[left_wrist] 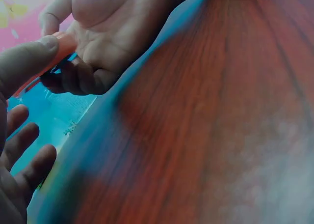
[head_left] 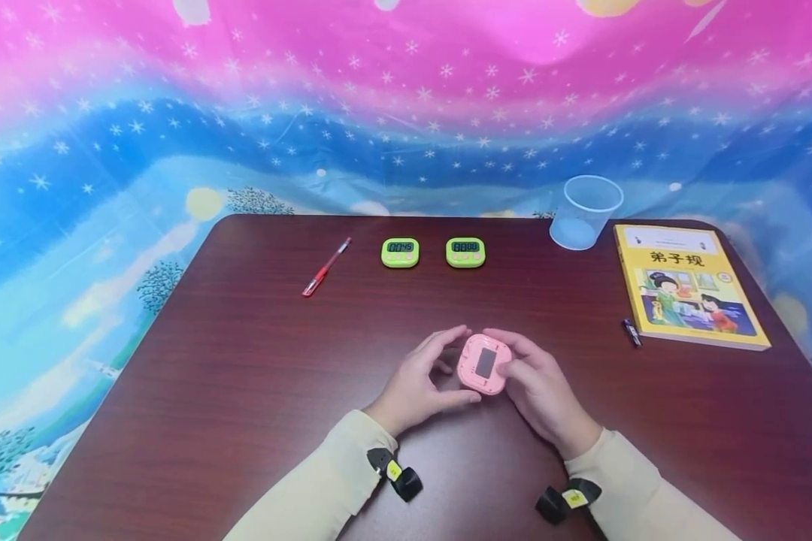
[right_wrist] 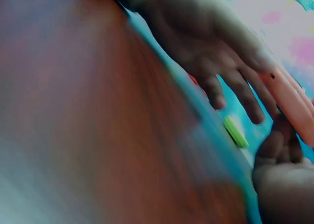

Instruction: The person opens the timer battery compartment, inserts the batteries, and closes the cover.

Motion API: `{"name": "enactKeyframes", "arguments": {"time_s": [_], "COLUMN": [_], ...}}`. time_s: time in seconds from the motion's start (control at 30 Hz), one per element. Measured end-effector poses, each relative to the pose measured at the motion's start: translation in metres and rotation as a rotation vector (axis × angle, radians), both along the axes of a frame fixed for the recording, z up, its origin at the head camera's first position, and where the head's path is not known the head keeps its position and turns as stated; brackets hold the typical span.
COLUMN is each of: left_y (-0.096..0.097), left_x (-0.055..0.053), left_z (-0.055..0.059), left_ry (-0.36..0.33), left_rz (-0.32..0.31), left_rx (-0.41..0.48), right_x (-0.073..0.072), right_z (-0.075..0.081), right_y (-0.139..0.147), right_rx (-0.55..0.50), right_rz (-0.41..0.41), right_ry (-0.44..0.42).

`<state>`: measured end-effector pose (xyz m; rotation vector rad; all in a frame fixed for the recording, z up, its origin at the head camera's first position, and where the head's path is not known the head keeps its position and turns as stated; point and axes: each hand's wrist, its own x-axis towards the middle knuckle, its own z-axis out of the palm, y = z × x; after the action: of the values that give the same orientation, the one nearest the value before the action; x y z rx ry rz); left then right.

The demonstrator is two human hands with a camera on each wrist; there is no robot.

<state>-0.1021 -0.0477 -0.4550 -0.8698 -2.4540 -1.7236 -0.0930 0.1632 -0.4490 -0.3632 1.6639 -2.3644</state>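
Note:
Both hands hold a pink timer (head_left: 485,364) above the table, a dark rectangle on its upturned face. The left hand (head_left: 422,383) frames its left side, thumb at the lower edge and index finger at the upper corner. In the left wrist view the left thumb (left_wrist: 29,62) touches the orange-looking casing, while other fingers of that hand stand apart from it. From the right, the right hand (head_left: 544,391) grips the timer, its thumb lying on the face and fingers behind. The right wrist view shows the casing's side (right_wrist: 289,101) between the hands.
Two green timers (head_left: 400,253) (head_left: 465,253) stand farther back, a red pen (head_left: 327,267) to their left. At the back right are a clear plastic cup (head_left: 585,214) and a yellow book (head_left: 690,285). A small dark battery (head_left: 631,333) lies beside the book. Patterned cloth (head_left: 406,113) hangs behind the table.

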Motion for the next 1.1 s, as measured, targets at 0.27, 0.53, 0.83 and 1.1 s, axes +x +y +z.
{"name": "enactKeyframes", "arguments": {"time_s": [0.27,0.53,0.83,1.1], "left_y": [-0.001,0.000,0.002,0.004], "left_x": [-0.001,-0.001,0.002,0.003], "left_z": [-0.003,-0.003,-0.001,-0.001], "left_ry": [0.034,0.027,0.014,-0.008], "left_rz": [-0.042,0.006,0.117,0.207], "left_rx": [-0.067,-0.046,0.092,0.105], "right_x": [-0.007,-0.007,0.006,0.013], "right_z": [-0.002,-0.001,0.002,0.004], "right_y": [0.010,0.006,-0.011,-0.020], "right_rx": [0.132,0.115,-0.008,-0.007], "right_rz": [0.099,0.068,-0.060,-0.090], "right_ry": [0.000,-0.029,-0.034,-0.061]}}
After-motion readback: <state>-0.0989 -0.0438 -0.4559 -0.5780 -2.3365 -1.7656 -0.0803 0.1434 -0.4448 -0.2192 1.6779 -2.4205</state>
